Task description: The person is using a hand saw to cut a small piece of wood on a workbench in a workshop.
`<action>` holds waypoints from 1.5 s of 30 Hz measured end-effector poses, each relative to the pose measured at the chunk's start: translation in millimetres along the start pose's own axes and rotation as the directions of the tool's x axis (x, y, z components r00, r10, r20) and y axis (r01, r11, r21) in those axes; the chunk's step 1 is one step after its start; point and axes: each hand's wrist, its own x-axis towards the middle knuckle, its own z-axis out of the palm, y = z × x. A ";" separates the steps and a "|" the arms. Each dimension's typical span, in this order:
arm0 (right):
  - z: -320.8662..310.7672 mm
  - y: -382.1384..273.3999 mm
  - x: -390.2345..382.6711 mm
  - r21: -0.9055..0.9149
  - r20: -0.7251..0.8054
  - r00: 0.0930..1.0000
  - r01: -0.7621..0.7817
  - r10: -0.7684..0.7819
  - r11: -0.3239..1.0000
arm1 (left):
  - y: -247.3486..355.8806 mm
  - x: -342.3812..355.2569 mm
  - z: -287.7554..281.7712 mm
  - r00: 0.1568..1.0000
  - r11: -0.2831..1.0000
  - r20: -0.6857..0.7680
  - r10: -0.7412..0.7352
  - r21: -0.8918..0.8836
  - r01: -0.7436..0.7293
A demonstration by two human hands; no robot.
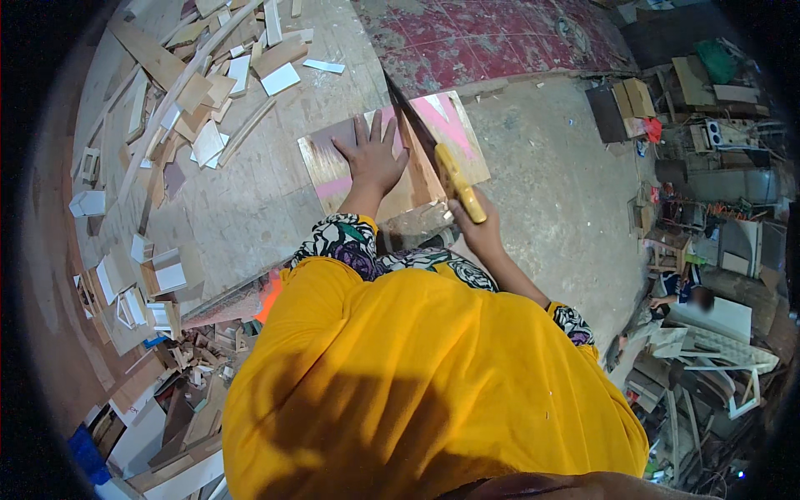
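Bench [275,208] biggest, pale-topped, filling the upper left of the frame; grey concrete floor [558,217] right of centre, red flooring [492,37] along the top. Next in size, the heap of wood offcuts [204,104] in the upper left, long strips mixed with small blocks, well apart from the work. Then the workpiece: a wooden board [407,185] with pink patches, upper centre, lying over the bench's right edge, its right-hand part out past it. Across it, slanting from upper left to lower right, a saw [439,152], dark blade toward the top, yellow handle nearest the body. Whether the teeth sit inside a cut: cannot tell at this scale. Left hand [375,162] flat on the board, left of the blade, fingers spread and apart, gripping nothing. Right hand [481,225] closed around the lower end of the handle. Step in hand, as I judge it: sawing the board, left palm acting as the clamp. Next move would seem to call for a straight stroke along the blade's line, firm weight under the left palm, its thumb kept clear of the steel, and some care for the unsupported right-hand part, which could sag or split away.
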 end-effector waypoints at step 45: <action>-36.2 -68.4 10.7 0.116 0.007 0.986 -0.166 0.167 0.979 | -1.0 -7.0 -3.7 0.998 0.997 0.030 0.058 0.045 -0.059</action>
